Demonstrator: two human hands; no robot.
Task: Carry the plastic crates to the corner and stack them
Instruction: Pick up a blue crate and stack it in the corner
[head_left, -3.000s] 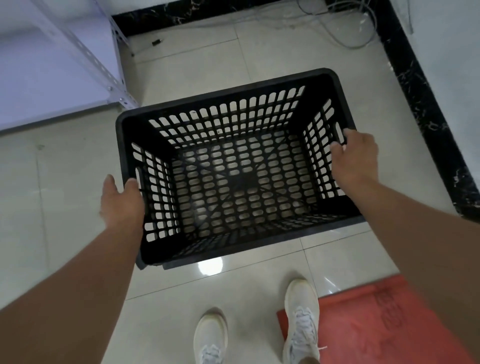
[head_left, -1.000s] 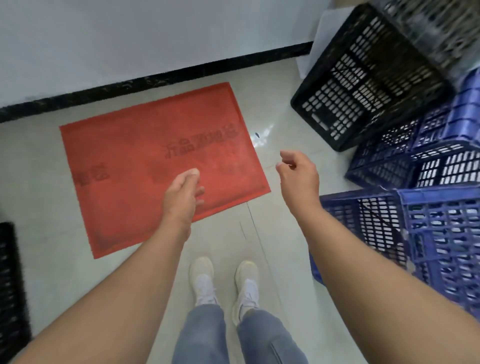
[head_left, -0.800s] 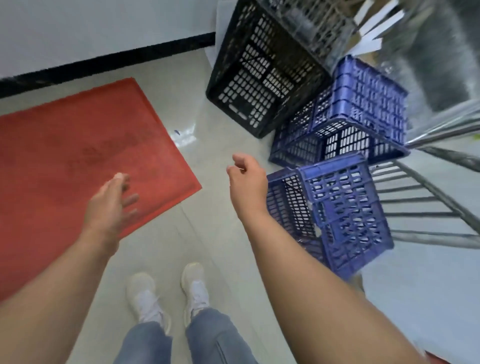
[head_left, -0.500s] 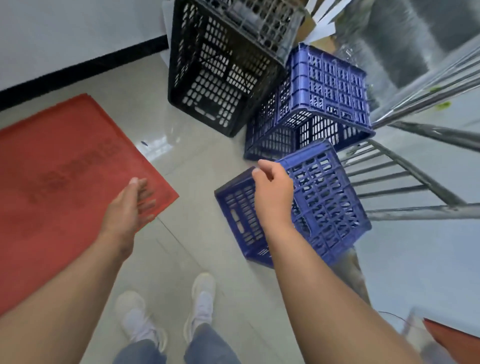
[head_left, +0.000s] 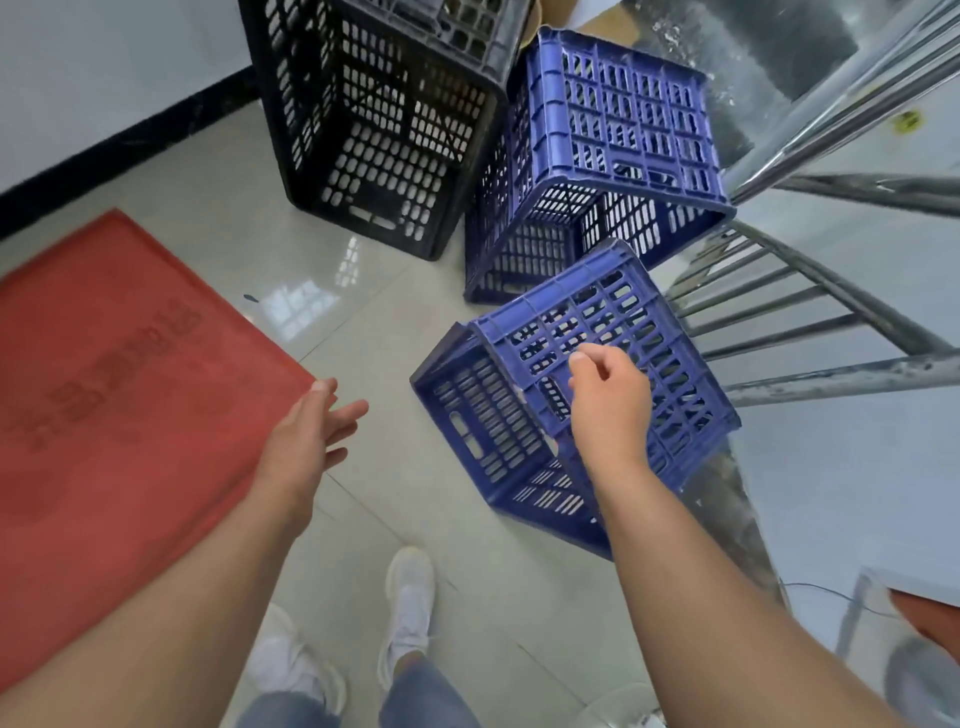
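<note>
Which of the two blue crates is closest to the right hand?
The tilted blue crate in the foreground: the right hand is directly in front of its slotted face. The other blue crate lies farther back, beside the black crate.

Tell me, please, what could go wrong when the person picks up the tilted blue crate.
The near blue crate lies tilted, and only the right hand is over it; a one-handed lift may slip. It may also knock the other blue crate, which sits tilted beside the black crate.

Right hand (head_left: 610, 410) now over nearest blue crate (head_left: 483, 431)
</note>
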